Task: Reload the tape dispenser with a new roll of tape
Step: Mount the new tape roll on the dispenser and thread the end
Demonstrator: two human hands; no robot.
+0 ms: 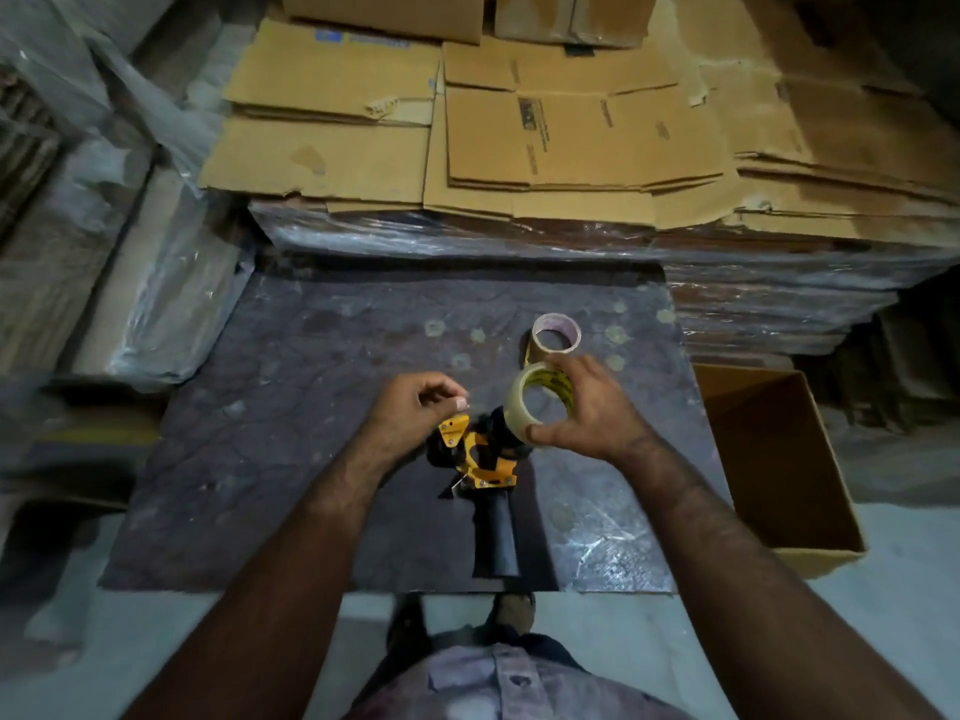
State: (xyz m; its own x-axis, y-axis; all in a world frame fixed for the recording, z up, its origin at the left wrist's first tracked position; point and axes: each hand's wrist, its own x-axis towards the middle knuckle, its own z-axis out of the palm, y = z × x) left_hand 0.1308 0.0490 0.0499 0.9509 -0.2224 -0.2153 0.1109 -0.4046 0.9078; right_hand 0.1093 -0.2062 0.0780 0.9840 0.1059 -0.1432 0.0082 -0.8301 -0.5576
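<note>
Near front edge of dark tabletop (270, 459), yellow tape dispenser (480, 459) lying handle-forward, right hand (587, 407) grasping new tape roll (540, 402) at its spindle, left hand (415, 407) pinching, apparently tape end; seating, threading probably remaining.

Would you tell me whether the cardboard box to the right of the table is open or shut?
Open. The cardboard box has no lid over it, and its brown inside walls show; nothing is visible inside.
</note>
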